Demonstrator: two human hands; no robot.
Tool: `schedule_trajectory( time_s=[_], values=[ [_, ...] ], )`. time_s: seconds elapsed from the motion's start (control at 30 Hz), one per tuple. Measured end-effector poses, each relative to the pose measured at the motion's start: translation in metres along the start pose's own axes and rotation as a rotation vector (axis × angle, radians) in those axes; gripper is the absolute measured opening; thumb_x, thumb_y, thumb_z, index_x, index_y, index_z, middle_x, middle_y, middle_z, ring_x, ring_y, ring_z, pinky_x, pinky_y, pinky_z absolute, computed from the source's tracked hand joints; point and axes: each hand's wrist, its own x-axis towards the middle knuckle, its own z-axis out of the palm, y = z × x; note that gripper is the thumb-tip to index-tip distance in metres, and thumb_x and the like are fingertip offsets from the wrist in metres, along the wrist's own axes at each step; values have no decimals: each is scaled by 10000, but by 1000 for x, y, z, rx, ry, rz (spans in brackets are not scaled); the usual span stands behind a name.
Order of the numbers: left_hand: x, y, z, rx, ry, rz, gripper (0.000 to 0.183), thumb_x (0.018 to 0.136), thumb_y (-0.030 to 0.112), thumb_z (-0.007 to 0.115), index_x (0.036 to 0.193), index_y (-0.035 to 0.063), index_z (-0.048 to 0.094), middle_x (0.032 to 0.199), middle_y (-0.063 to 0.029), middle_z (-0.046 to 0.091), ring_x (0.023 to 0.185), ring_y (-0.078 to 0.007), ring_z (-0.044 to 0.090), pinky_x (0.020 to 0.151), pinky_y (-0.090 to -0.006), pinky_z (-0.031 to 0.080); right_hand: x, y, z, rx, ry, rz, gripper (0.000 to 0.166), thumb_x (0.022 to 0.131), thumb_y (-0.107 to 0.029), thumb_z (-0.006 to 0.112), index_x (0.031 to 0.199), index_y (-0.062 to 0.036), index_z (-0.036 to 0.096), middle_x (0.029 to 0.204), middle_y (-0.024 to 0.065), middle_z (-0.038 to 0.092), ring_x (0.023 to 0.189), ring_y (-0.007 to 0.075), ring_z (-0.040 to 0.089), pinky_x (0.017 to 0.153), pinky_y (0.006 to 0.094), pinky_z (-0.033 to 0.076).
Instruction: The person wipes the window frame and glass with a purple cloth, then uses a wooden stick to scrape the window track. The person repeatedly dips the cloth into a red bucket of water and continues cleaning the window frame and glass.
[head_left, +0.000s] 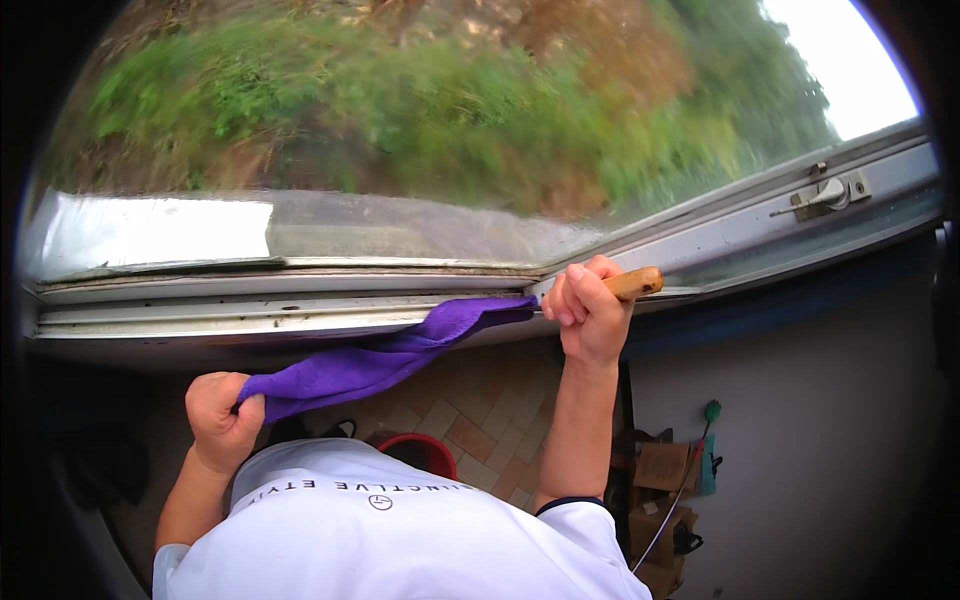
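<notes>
My left hand (223, 418) grips one end of a purple cloth (352, 373) at the lower left. The cloth stretches up to the right, over the edge of the white window track (225, 318). Its far end lies at the corner of the window frame, just left of my right hand (589, 304). That hand is closed around a wooden handle (636, 283), whose butt sticks out to the right. The tool's working end is hidden at the cloth's tip. Dark specks and grime mark the track.
A window latch (829, 195) sits on the frame at the right. Behind the glass are green plants. Below me, a red bucket (421, 452) stands on the tiled floor (480, 435). Cardboard boxes (661, 465) and a thin rod with a green tip (712, 410) are at the lower right.
</notes>
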Motion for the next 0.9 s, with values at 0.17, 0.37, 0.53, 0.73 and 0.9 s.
schedule_trajectory(
  time_s=[0.17,0.37,0.53,0.73,0.9],
  values=[
    [-7,-8,-44,202,154,-117,95,782,66,569,715,0,575,605,-107,515,523,-246,500,506,-325,391,11,-2,10,-42,116,3,345,803,-21,572,562,-116,344,450,-7,326,367,109,333,373,280,318],
    [5,2,-69,350,294,-20,39,784,16,583,752,-5,592,615,-111,533,521,-251,513,514,-313,407,7,3,19,-64,168,-28,320,810,-31,573,590,-113,356,457,-7,327,371,106,333,375,267,309],
    [28,-4,-83,430,384,-150,37,818,24,613,808,-11,609,628,-112,547,543,-202,528,544,-284,426,1,11,42,-60,196,-83,325,810,-29,585,591,-111,359,460,-11,334,367,96,328,371,261,320],
    [49,-11,-87,405,516,-154,155,791,-34,652,940,-8,615,893,-64,606,786,-131,557,725,-238,444,-10,18,70,-59,202,-141,328,815,-24,585,591,-106,361,465,-14,335,371,89,325,363,254,311],
    [45,-18,-71,600,317,106,240,640,-112,633,816,51,623,770,-95,513,687,-247,521,595,-321,431,-13,16,75,-30,179,-161,330,819,-22,579,586,-100,359,466,-15,332,377,84,327,360,246,301]
  ],
)
